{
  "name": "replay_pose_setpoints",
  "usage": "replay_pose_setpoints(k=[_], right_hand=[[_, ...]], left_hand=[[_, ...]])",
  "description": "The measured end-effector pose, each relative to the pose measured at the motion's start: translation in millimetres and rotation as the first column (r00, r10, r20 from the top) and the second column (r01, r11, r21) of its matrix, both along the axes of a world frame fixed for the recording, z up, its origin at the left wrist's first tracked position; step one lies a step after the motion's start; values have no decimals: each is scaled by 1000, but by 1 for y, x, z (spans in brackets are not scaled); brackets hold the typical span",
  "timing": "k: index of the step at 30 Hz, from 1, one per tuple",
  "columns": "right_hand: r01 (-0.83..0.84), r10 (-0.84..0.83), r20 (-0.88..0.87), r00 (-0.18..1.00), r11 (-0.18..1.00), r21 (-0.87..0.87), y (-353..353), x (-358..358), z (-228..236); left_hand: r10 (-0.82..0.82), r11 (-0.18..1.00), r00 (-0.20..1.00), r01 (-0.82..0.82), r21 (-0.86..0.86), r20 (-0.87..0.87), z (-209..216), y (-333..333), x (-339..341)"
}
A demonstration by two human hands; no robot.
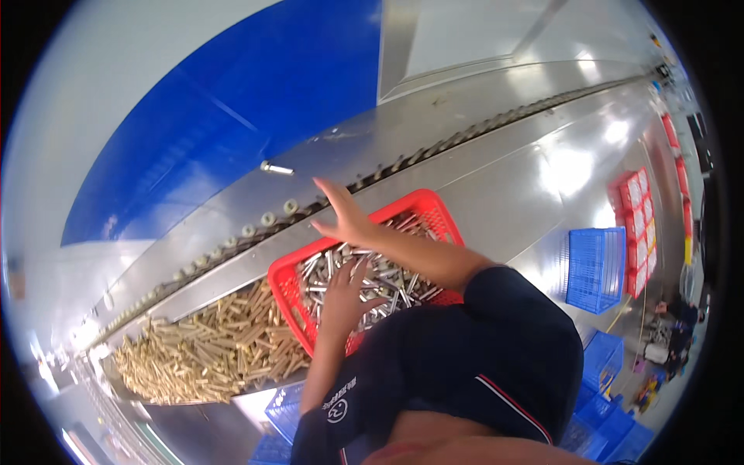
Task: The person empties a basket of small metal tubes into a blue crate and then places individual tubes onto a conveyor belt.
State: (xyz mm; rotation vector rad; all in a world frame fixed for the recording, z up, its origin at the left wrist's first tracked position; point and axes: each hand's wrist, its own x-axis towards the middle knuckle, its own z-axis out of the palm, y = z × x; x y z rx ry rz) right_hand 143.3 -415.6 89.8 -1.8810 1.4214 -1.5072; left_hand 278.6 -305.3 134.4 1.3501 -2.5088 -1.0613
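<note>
My right hand (349, 219) is stretched out past the far rim of a red plastic basket (288, 292), close to a conveyor track. Its thumb and fingers are apart and nothing is in them. Just beyond its fingertips, a short silvery cylinder with a pale end (277, 168) shows against the steel by the blue panel; whether it lies there or is in the air I cannot tell. My left hand (345, 301) is inside the basket with fingers spread, over a heap of small shiny metal cylinders (399, 283). No piece shows in its grasp, though the palm is hidden.
A narrow conveyor track (434, 149) runs diagonally, with several pale round-topped pieces (269, 219) standing along its left part. Left of the basket lies a large pile of tan sticks (209, 345). Blue crates (595, 267) and red trays (637, 232) stand at the right.
</note>
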Motion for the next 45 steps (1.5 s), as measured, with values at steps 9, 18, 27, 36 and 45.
replay_pose_setpoints(k=[9, 18, 27, 36, 45], right_hand=[[-435, 409, 192, 892, 893, 116, -69, 0, 81], [-631, 688, 59, 724, 625, 458, 54, -81, 11], [-135, 33, -516, 856, 977, -162, -35, -73, 26], [-385, 470, -419, 777, 881, 276, -8, -87, 41], [-341, 426, -351, 834, 897, 280, 63, -109, -22]], left_hand=[[417, 663, 857, -515, -544, -303, -41, -45, 59], [151, 634, 972, 45, -772, 181, -53, -168, 27], [176, 905, 984, -151, -398, 28, 53, -123, 6], [29, 589, 1000, -24, -808, -8, 12, -168, -15], [-220, 761, 955, 296, -577, 200, -27, -185, -84]])
